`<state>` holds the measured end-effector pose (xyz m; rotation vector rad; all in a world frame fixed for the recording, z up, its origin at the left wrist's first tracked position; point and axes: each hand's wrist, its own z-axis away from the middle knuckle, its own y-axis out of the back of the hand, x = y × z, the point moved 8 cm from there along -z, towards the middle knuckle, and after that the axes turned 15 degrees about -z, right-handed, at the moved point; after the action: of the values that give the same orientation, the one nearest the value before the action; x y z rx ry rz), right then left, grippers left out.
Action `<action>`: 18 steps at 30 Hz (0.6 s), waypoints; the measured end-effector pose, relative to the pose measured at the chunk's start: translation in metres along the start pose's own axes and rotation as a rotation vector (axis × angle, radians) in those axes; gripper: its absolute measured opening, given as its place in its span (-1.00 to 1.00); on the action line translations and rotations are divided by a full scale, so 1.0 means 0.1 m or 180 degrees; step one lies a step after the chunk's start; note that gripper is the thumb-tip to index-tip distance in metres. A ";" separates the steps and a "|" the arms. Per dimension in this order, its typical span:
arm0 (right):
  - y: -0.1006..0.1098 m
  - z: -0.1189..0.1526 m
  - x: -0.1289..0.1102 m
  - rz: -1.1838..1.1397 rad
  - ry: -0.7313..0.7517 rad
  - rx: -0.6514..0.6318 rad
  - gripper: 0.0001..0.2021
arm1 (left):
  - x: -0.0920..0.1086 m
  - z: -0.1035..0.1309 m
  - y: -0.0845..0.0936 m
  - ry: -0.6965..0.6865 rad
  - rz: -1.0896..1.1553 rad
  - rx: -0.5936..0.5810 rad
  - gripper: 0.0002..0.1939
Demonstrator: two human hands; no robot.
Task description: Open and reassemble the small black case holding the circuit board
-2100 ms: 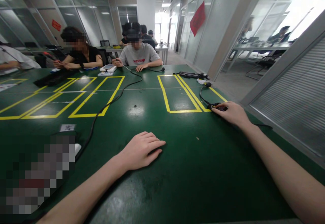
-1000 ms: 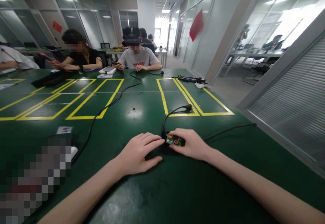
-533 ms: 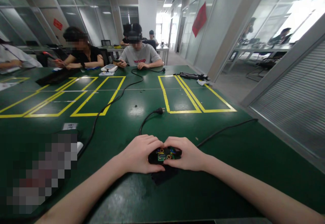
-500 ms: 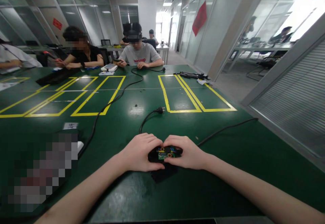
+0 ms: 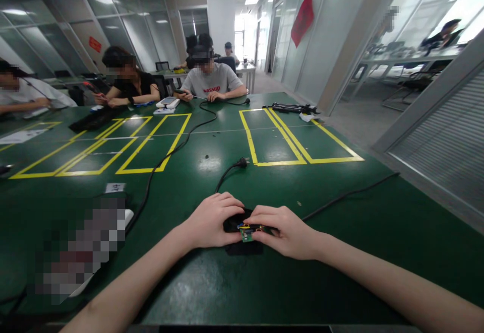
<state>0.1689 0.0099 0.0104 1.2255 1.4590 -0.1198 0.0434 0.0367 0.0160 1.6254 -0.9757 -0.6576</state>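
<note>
My left hand (image 5: 217, 222) grips an open black plastic housing (image 5: 233, 221), thumb at the near side and fingers over the far side. My right hand (image 5: 289, 229) pinches a small green circuit board (image 5: 247, 234) between thumb and fingertips. Blue and yellow wires and a copper-coloured coil show on the board. It sits tilted at the right, near side of the housing; whether it still touches the housing inside is hidden by my fingers. Just below is a dark patch, which I cannot tell from a shadow or a black part.
Beyond my hands lies a black power plug (image 5: 242, 162) on its cable. A power strip (image 5: 129, 217), largely blurred, is at the left, with a long black cable (image 5: 151, 177). Yellow tape rectangles (image 5: 280, 162) mark the green table (image 5: 189, 292). Several people sit across it.
My right fingers have shifted from the housing's right end onto the circuit board, which is now lifted and tilted. More of the housing's black inside shows. The view has turned slightly left.
</note>
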 end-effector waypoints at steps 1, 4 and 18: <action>0.00 0.00 0.00 0.0022 -0.0025 0.0038 -0.76 | 0.00 -0.01 0.00 0.0043 -0.0006 -0.0009 -0.63; 0.01 -0.02 0.01 0.0037 -0.0045 0.0185 -0.79 | 0.02 -0.02 -0.01 0.0145 -0.0031 -0.0026 -0.41; 0.01 -0.06 0.14 0.0818 -0.0407 0.0467 -0.80 | 0.00 -0.01 0.01 0.0382 0.0074 0.0179 -0.25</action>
<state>0.1692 0.0229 0.0019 1.4871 1.1882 -0.1295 0.0437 0.0370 0.0170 1.6806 -0.9312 -0.5148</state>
